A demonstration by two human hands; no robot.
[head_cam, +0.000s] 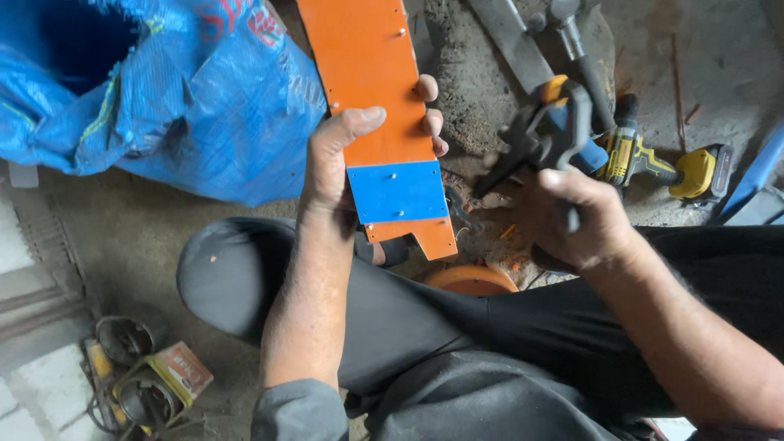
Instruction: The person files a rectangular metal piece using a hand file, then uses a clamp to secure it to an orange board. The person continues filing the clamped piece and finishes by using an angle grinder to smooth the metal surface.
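Head view: left hand (331, 167) pinches flat orange panel with blue patch (384, 98).
Right hand (572, 216): clenched on black spring clamp (543, 135), at 3 o'clock.
Tip: steady panel first.

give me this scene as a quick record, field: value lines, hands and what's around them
left hand: the left hand grips an orange panel with a blue patch, thumb across the front
right hand: the right hand holds a black spring clamp with orange tips
panel details: small rivets along the edges and in the blue patch
beside right hand: a yellow and black cordless drill lying on the ground
upper left: a blue plastic sack
lower left: tins on the floor
posture: seated, knee raised in dark trousers
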